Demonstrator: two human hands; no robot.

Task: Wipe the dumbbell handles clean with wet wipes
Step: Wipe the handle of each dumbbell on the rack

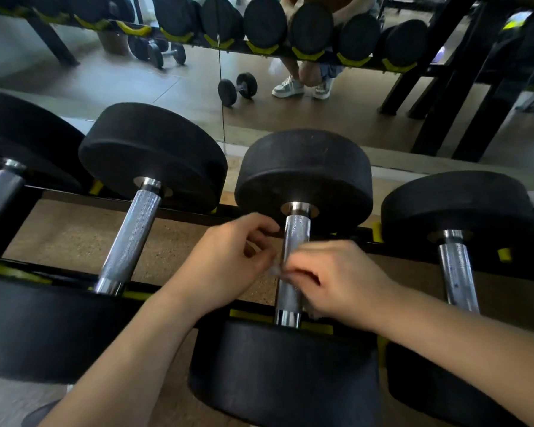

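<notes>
Room: gym, big mirror [167, 94] right behind the rack [37, 272].
Left hand [228, 260]: comes in from lower left, fingers curled in, thumb and fingertips nipping one end of the wet wipe [275, 269].
Right hand [336, 282]: in from lower right, knuckles up, bent fingers pinching the other end, lying across the handle [293, 238].
Wet wipe: tiny scrunched bit between both hands, right up against the handle's left side, about midway along.
Handle: knurled steel, spans the rack's front and back rails.
Dumbbell [302, 177]: third from the rack's left edge, black heads.
</notes>
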